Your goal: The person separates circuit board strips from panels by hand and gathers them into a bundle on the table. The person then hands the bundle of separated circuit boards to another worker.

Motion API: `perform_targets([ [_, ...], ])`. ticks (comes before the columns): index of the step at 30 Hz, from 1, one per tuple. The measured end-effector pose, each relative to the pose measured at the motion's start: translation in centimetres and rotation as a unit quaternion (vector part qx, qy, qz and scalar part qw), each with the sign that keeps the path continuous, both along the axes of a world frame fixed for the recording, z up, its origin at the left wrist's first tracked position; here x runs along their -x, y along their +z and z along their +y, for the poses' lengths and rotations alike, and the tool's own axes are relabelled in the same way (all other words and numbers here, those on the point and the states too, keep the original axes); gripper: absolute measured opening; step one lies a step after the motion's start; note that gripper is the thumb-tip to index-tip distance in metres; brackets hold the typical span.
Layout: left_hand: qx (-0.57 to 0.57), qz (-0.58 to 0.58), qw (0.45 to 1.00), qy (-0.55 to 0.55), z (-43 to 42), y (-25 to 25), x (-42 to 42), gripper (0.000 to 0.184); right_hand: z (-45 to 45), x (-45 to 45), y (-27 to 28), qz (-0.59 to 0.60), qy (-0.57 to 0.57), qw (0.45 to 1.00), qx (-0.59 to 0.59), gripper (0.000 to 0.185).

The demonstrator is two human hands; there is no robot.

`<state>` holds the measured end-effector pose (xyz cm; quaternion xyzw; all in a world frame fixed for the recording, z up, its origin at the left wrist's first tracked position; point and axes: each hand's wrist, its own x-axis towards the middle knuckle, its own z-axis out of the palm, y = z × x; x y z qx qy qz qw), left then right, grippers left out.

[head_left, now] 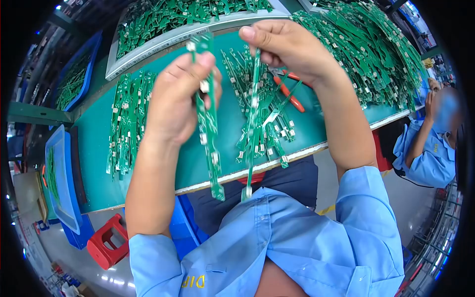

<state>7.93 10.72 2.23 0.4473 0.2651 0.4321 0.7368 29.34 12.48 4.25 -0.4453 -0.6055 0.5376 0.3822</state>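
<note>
My left hand point(180, 94) is closed around a long green circuit board strip point(210, 143) with small white connectors, which hangs down past the table edge. In my right hand point(284, 47), thumb and fingers pinch a second, narrower-looking strip point(253, 104), held nearly upright and apart from the first. Behind it a loose pile of circuit board strips point(269, 131) lies on the green table. Red-handled pliers point(289, 94) rest by that pile, below my right hand, their jaws partly hidden. Left of my left hand lies a row of more strips point(126, 123).
A grey-framed tray point(148, 49) full of green boards stands at the back. A large heap of strips point(361, 54) covers the right side. Blue trays point(64, 183) stand at the left, above a red stool point(109, 242). Another person point(430, 133) sits at the right.
</note>
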Motion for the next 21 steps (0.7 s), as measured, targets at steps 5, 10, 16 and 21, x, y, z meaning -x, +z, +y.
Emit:
perform_targets([
  [5,0.006,-0.075,0.988,0.133,1.8,-0.5,1.1,0.016,2.4,-1.7,-3.9,-0.292,-0.109,0.925,-0.219,0.042],
  [10,-0.040,-0.176,0.967,0.181,3.5,-1.1,3.4,0.008,0.5,-1.3,-1.0,-0.116,0.055,0.978,-0.165,0.041],
  [16,-0.060,-0.245,0.942,0.222,3.8,-0.2,4.1,0.010,-0.9,-0.4,1.2,-0.068,0.058,0.988,-0.124,0.032],
  [21,-0.078,-0.222,0.967,0.102,3.3,0.3,4.6,0.038,-0.1,-1.7,0.7,0.115,-0.110,0.972,-0.174,0.029],
])
